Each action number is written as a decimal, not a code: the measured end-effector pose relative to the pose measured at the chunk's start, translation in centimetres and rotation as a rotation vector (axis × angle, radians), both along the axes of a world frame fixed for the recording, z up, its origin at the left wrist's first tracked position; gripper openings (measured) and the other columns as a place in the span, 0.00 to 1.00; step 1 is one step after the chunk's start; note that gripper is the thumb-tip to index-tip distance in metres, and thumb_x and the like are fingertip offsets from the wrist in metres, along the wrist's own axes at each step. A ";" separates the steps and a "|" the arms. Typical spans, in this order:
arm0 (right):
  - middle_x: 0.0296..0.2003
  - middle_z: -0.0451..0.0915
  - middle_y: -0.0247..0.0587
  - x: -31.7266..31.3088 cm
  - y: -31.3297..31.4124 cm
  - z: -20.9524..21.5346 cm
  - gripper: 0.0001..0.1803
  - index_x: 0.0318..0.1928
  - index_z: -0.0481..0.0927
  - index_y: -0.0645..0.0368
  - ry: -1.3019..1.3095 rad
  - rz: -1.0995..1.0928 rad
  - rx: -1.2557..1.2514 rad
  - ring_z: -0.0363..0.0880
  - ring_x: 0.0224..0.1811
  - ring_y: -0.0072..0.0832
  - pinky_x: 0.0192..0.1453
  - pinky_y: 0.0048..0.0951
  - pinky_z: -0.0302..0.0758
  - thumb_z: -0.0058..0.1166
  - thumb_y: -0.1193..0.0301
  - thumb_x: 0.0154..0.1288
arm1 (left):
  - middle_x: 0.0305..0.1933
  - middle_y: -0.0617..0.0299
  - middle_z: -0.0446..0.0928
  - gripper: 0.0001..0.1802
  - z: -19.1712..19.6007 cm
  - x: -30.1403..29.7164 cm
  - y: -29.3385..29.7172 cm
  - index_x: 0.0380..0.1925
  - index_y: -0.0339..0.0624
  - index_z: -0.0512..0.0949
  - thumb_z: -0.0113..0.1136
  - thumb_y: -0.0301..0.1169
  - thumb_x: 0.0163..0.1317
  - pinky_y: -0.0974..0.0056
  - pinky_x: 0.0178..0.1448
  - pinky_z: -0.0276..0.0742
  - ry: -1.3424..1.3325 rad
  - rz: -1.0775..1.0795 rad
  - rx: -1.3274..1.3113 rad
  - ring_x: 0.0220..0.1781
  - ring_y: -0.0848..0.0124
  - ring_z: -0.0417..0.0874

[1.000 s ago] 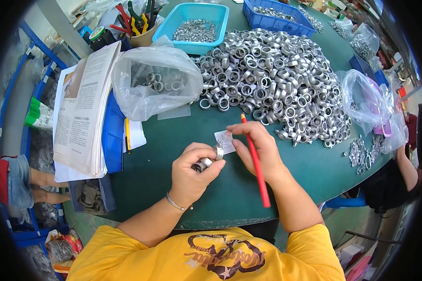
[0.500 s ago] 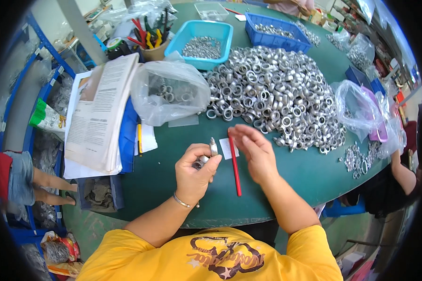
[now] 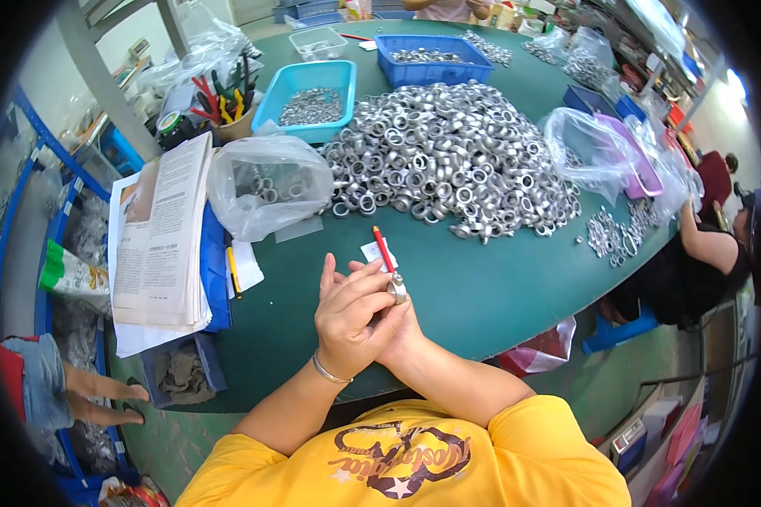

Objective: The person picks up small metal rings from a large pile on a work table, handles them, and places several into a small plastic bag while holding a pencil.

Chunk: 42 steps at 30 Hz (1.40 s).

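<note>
In front of my chest my two hands are together above the green table (image 3: 448, 270). My left hand (image 3: 347, 325) is closed, its thumb and fingertips at a small silver metal ring (image 3: 398, 291) with a little stub on top. Tucked behind and under it is my right hand (image 3: 407, 336), its fingers mostly hidden by the left, so their grip cannot be made out. A red pencil (image 3: 382, 247) lies on a small white paper (image 3: 370, 251) just beyond the fingertips, its lower end covered. Farther off is a large heap of metal rings (image 3: 457, 160).
Left of the heap stand a clear plastic bag (image 3: 271, 190) with rings, a turquoise tray (image 3: 262, 110) and a pot of pliers (image 3: 238, 128). Papers (image 3: 156, 270) and a yellow pen (image 3: 232, 269) lie at left. A blue basket (image 3: 431, 74) stands behind; another person (image 3: 710, 262) sits at right.
My right hand has come left from beside the red pencil to meet my left hand. The ring is now between the hands. The whole view has shifted, with table things appearing farther left.
</note>
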State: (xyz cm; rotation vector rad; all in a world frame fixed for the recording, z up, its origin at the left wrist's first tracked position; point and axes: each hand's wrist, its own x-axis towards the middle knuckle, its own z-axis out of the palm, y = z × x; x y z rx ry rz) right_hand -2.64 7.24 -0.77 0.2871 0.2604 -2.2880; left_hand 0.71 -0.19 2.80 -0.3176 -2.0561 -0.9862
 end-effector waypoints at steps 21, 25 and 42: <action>0.21 0.77 0.41 -2.5 34.8 -9.3 0.12 0.37 0.75 0.66 0.578 0.091 1.913 0.75 0.17 0.28 0.16 0.25 0.70 0.51 0.79 0.48 | 0.42 0.57 0.72 0.22 -3.4 -1.3 0.6 0.48 0.36 0.68 0.58 0.15 0.50 0.72 0.35 0.76 -0.531 -0.252 1.160 0.35 0.72 0.78; 0.27 0.79 0.44 -6.3 29.5 -11.8 0.15 0.41 0.76 0.66 1.019 0.698 1.940 0.77 0.25 0.36 0.28 0.31 0.74 0.53 0.76 0.49 | 0.43 0.56 0.72 0.24 -3.7 -1.4 0.0 0.47 0.34 0.69 0.59 0.13 0.48 0.71 0.36 0.77 -0.515 -0.271 1.134 0.36 0.71 0.78; 0.32 0.80 0.49 -7.1 27.4 -18.1 0.17 0.43 0.76 0.65 1.853 0.760 2.095 0.78 0.35 0.41 0.37 0.33 0.74 0.53 0.74 0.50 | 0.41 0.58 0.73 0.23 -3.4 -1.4 0.4 0.46 0.35 0.66 0.59 0.12 0.49 0.72 0.44 0.78 -0.434 -0.338 1.103 0.41 0.73 0.78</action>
